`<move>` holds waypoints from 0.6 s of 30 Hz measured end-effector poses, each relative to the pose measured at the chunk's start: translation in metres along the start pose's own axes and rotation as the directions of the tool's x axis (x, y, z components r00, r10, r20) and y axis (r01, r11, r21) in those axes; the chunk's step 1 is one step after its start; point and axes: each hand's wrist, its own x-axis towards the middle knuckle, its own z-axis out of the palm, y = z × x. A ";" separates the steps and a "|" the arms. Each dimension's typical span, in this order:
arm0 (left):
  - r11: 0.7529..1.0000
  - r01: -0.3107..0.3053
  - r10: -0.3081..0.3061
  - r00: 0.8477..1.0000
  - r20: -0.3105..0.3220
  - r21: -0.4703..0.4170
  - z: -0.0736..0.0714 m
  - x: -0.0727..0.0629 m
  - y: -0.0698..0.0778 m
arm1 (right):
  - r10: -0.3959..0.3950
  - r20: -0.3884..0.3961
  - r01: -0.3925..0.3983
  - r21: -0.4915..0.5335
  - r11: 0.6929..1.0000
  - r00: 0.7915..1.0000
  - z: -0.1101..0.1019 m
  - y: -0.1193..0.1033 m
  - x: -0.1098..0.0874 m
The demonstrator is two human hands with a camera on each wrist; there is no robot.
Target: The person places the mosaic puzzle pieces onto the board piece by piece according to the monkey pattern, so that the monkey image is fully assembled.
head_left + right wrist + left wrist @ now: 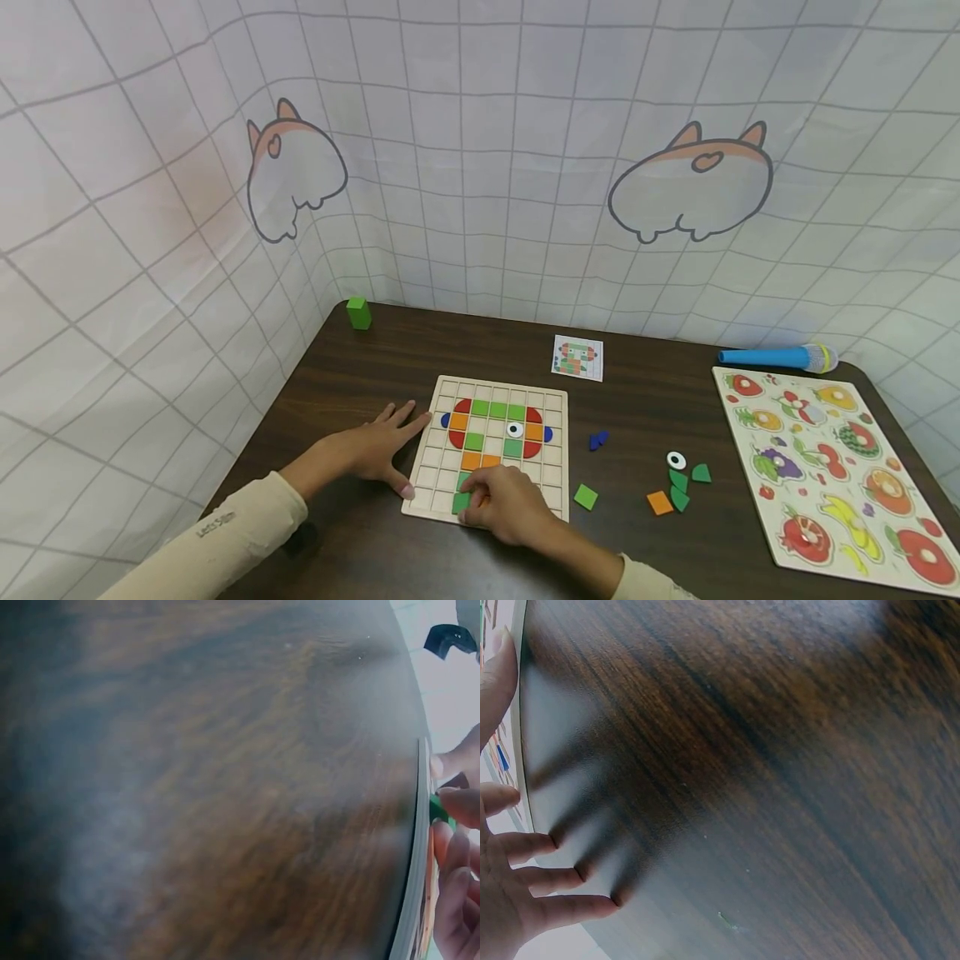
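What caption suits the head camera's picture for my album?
Left hand at the board, right hand pinching a green tile, picture card beyond.

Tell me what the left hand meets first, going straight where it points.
The left hand would probably meet the wooden board at its left edge; its height there is unclear.

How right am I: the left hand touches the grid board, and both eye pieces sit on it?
The left hand does touch the grid board, but only one eye piece sits on it; the other eye piece lies on the table, as the head view shows.
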 end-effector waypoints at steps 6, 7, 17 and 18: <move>1.000 -0.011 0.011 1.000 -0.001 -0.009 0.000 0.000 0.000 | 0.012 -0.023 -0.015 -0.115 0.993 1.000 0.000 -0.002 0.000; 1.000 -0.012 0.012 1.000 -0.001 -0.010 0.000 0.001 0.000 | 0.012 -0.023 -0.015 -0.125 0.992 1.000 0.000 -0.002 0.000; 1.000 -0.002 0.002 1.000 -0.001 0.002 0.001 0.002 0.001 | -0.009 -0.031 0.004 -0.144 0.990 0.999 -0.002 0.000 0.000; 1.000 -0.001 0.001 1.000 -0.001 0.002 0.001 0.002 0.001 | -0.011 -0.032 0.006 -0.145 0.989 0.999 -0.002 0.000 0.000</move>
